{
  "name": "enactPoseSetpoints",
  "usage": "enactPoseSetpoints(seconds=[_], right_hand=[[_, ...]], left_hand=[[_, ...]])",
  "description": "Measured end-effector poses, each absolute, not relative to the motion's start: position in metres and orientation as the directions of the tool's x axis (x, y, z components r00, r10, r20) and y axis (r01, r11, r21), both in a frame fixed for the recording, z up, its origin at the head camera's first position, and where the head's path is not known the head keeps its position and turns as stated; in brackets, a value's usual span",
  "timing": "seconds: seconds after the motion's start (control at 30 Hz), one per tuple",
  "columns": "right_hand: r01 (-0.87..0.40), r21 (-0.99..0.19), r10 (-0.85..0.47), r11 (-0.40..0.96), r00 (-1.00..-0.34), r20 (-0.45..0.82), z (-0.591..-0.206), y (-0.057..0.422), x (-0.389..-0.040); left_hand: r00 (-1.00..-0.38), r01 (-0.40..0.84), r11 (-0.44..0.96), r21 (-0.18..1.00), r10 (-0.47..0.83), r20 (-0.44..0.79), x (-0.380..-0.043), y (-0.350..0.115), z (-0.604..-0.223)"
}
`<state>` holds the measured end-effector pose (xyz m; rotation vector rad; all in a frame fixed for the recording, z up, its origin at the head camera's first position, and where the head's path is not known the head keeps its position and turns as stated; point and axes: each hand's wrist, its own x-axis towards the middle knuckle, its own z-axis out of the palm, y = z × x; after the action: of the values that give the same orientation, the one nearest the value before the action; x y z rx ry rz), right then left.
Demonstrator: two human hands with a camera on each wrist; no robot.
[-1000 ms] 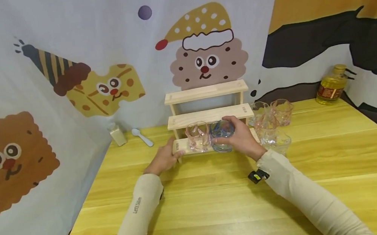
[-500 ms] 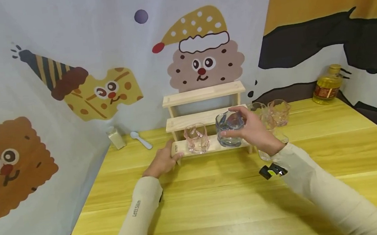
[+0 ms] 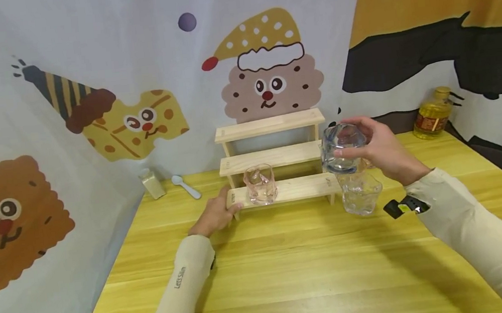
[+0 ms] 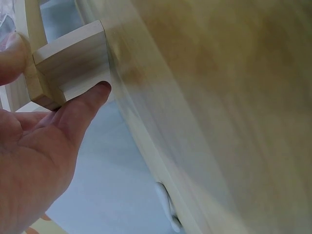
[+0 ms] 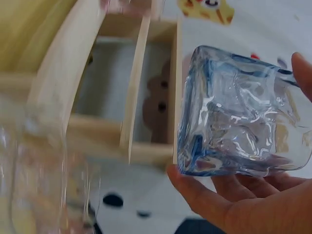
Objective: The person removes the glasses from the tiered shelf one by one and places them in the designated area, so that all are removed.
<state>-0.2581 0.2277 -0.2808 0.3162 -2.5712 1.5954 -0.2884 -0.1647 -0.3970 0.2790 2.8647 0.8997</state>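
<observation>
My right hand (image 3: 388, 151) grips a blue-tinted glass tumbler (image 3: 343, 150) in the air, right of the three-step wooden rack (image 3: 271, 160). The right wrist view shows the blue tumbler (image 5: 239, 117) on its side to that camera, fingers along one side and the thumb across from them. A pink-tinted tumbler (image 3: 260, 188) stands on the left part of the rack's lowest step. At that step's left end, my left hand (image 3: 211, 215) holds the wood; in the left wrist view its thumb and fingers lie on either side of the rack's end (image 4: 73, 58).
A clear tumbler (image 3: 361, 199) stands right of the rack, with other glasses mostly hidden behind the raised one. An oil bottle (image 3: 432, 115) stands at the back right. To the left are a small shaker bottle (image 3: 152, 183) and a pale blue spoon (image 3: 186, 186).
My right hand has lifted the blue tumbler off the lowest step, beside the pink one, and carried it up and right. My left hand stays on the rack's end.
</observation>
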Motion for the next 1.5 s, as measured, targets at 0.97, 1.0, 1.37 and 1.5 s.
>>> enactPoseSetpoints(seconds=[0.97,1.0,1.37,1.5], right_hand=[[0.049,-0.839,0.102,0.542,-0.995,0.007,-0.358,0.337,-0.304],[0.042,-0.832,0.09,0.553,-0.996,0.009,-0.361,0.337,-0.304],[0.022,-0.811,0.029,0.585,-1.0,-0.006,-0.385,0.334,-0.307],[0.031,-0.815,0.022,0.579,-1.0,-0.022,-0.389,0.333,-0.308]], left_hand=[[-0.98,0.104,0.798,0.593,0.186,-0.078,-0.289,-0.164,-0.398],[-0.979,0.104,0.796,0.596,0.187,-0.078,-0.289,-0.164,-0.398],[-0.981,0.131,0.803,0.582,0.191,-0.043,-0.289,-0.164,-0.401],[-0.98,0.135,0.806,0.577,0.195,-0.043,-0.289,-0.164,-0.401]])
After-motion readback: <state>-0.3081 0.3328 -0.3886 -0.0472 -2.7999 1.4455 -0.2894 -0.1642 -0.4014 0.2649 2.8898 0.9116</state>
